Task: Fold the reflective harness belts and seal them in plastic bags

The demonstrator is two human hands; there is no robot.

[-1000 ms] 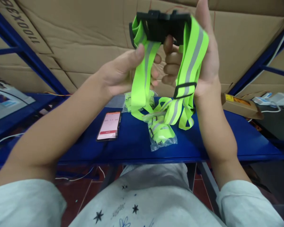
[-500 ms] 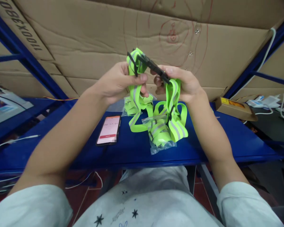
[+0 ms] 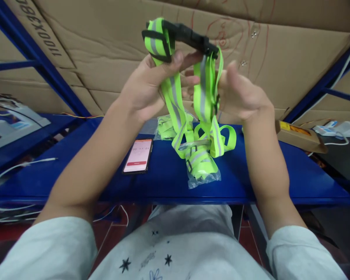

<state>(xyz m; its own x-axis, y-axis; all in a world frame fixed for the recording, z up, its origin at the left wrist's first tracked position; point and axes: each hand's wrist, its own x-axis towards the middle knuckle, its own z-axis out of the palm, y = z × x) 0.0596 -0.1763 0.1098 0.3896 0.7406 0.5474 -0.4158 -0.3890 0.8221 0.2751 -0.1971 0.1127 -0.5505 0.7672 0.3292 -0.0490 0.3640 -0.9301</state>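
Note:
I hold a neon-green reflective strap harness (image 3: 202, 91) with grey stripes and a black band (image 3: 189, 35) up in front of me. My left hand (image 3: 147, 83) grips its left loop near the top, thumb pressed on the strap. My right hand (image 3: 242, 95) is at the right loop, fingers behind the straps; its grip is partly hidden. The loose ends hang down to the blue shelf (image 3: 294, 175). Below them lie two clear bags of folded green straps: one (image 3: 201, 167) near the front, another (image 3: 165, 130) behind.
A phone (image 3: 138, 155) with a pink timer screen lies on the blue shelf, left of the bags. A flat cardboard box (image 3: 300, 136) sits at the right. Cardboard sheets (image 3: 105, 50) line the back. White cables (image 3: 14, 171) trail at left; blue rack posts (image 3: 43, 58) frame both sides.
Both hands have raised the harness higher than half a second ago, and the black band is turned up at the top. The straps hang straighter.

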